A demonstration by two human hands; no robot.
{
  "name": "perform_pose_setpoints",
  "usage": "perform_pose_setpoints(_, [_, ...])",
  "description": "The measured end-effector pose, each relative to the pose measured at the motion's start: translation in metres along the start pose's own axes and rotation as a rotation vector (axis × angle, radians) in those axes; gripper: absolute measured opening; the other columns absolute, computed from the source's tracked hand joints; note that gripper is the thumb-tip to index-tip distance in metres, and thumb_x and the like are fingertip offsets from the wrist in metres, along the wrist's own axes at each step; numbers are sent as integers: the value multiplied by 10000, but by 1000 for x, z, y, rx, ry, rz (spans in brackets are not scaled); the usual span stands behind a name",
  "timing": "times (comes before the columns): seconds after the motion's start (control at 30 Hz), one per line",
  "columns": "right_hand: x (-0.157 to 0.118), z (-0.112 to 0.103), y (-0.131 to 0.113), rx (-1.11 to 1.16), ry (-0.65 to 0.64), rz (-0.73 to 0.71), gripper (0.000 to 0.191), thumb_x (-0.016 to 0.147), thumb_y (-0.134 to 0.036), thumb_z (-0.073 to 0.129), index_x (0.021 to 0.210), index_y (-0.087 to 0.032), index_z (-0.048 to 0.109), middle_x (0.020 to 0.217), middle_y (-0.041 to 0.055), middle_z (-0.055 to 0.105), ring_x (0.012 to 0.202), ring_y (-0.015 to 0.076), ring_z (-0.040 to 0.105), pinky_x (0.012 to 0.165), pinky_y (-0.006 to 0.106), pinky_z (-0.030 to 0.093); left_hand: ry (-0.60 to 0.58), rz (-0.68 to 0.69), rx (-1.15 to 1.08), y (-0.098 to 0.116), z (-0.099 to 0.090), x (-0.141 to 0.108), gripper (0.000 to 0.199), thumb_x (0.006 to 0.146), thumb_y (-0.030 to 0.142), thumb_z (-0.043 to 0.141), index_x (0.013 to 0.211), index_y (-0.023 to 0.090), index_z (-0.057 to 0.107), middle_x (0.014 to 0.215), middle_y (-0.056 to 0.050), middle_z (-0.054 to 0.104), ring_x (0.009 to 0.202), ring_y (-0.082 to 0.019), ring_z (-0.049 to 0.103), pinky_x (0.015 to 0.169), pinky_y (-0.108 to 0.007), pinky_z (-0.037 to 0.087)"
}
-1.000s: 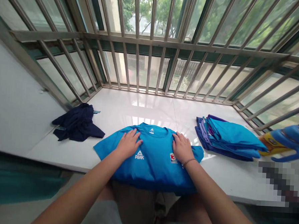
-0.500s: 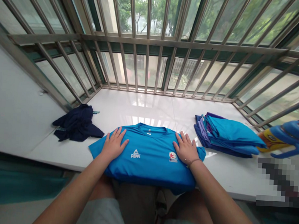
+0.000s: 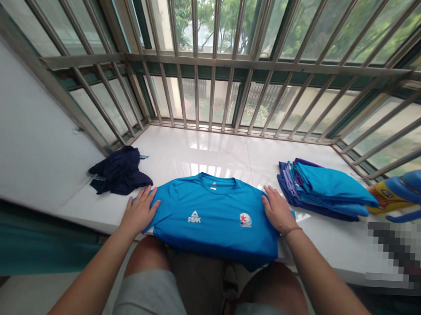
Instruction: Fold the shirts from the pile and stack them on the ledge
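A blue T-shirt point(image 3: 214, 214) with a PEAK logo and a round badge lies face up on the white ledge, collar toward the window. Its lower part hangs over the front edge above my knees. My left hand point(image 3: 140, 212) rests flat on the sleeve at the left, fingers stretched out. On the opposite sleeve lies my right hand point(image 3: 278, 210), open too, palm down, with a thin band at the wrist. Neither hand grips the cloth.
A crumpled dark navy garment point(image 3: 120, 171) lies at the left. Folded clothes point(image 3: 332, 187) are stacked at the right, beside a blue and yellow bottle point(image 3: 402, 191). Metal bars point(image 3: 215, 62) enclose the white ledge point(image 3: 211, 150). A pixelated patch point(image 3: 396, 256) hides something at the right.
Both hands have slid outward from the shirt's upper chest and shoulders onto its sleeves, the left one farther. The view has shifted slightly; the shirt stays spread.
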State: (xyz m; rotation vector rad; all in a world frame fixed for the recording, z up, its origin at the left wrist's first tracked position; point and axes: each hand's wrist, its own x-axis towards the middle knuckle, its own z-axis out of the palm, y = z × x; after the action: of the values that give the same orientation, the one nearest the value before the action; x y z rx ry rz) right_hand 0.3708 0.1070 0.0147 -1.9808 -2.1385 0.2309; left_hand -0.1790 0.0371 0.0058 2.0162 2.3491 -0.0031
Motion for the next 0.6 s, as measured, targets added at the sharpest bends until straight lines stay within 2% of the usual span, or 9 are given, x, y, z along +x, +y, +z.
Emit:
perform_pose_setpoints(0.07, [-20, -6, 31, -12, 121, 5, 612, 1111, -445, 336, 1575, -139, 592, 1635, 209, 577, 1531, 365, 512, 1261, 588, 427, -4, 24, 12, -5, -6, 5, 667, 1134, 493, 286, 1753, 263, 376, 1830, -96, 326, 1699, -337, 291, 1342, -658, 273])
perform_pose_setpoints(0.13, [-46, -8, 59, -60, 168, 42, 578, 1068, -463, 426, 1485, -138, 661, 1506, 230, 659, 1423, 393, 589, 1211, 579, 469, 19, 2, 35, -1, -13, 7, 639, 1129, 439, 300, 1723, 248, 439, 1789, -134, 410, 1663, -363, 364, 1312, -690, 307])
perform_pose_setpoints(0.23, [-80, -8, 82, -74, 138, 85, 549, 1014, -513, 509, 1401, -177, 705, 1425, 212, 693, 1325, 403, 636, 1144, 565, 507, 131, -53, 71, 35, -24, 8, 610, 1114, 287, 258, 1607, 140, 585, 1655, -239, 569, 1575, -397, 487, 1282, -717, 324])
perform_pose_setpoints(0.27, [-87, -8, 82, -60, 127, 87, 529, 1004, -522, 523, 1374, -198, 718, 1418, 198, 696, 1308, 395, 641, 1131, 555, 513, 164, -22, 60, 56, -27, 9, 610, 1110, 259, 244, 1573, 114, 613, 1629, -252, 591, 1560, -392, 505, 1292, -696, 323])
perform_pose_setpoints(0.33, [-92, -11, 75, -22, 130, 106, 457, 991, -522, 532, 1268, -233, 754, 1375, 176, 713, 1271, 383, 652, 1108, 544, 519, 171, 154, -12, 106, -31, 14, 606, 1121, 282, 245, 1570, 120, 618, 1662, -220, 569, 1577, -360, 492, 1322, -616, 324])
perform_pose_setpoints(0.4, [-89, -16, 61, 58, 134, 130, 378, 963, -518, 547, 1102, -241, 763, 1283, 167, 743, 1229, 380, 664, 1101, 549, 520, 93, 376, -111, 158, -29, 25, 591, 1141, 386, 289, 1624, 209, 580, 1738, -131, 500, 1627, -318, 432, 1347, -555, 316])
perform_pose_setpoints(0.47, [-84, -24, 47, 240, 116, 155, 352, 939, -550, 571, 1017, -245, 730, 1250, 149, 764, 1192, 364, 682, 1087, 533, 538, -1, 478, -164, 198, -22, 40, 605, 1138, 484, 339, 1680, 277, 511, 1801, -79, 398, 1673, -308, 353, 1368, -575, 270])
perform_pose_setpoints(0.53, [-82, -32, 37, 519, 105, 217, 412, 952, -617, 568, 1079, -250, 705, 1232, 129, 781, 1142, 334, 710, 1031, 489, 582, -48, 483, -194, 219, -13, 57, 634, 1127, 544, 364, 1713, 319, 454, 1838, -52, 306, 1700, -310, 292, 1381, -619, 206])
perform_pose_setpoints(0.6, [-82, -36, 32, 748, 126, 307, 497, 1013, -686, 462, 1155, -257, 669, 1129, 114, 794, 1034, 305, 744, 921, 445, 630, -42, 451, -215, 225, -5, 71, 653, 1118, 578, 365, 1725, 348, 425, 1853, -34, 256, 1711, -311, 259, 1385, -643, 154])
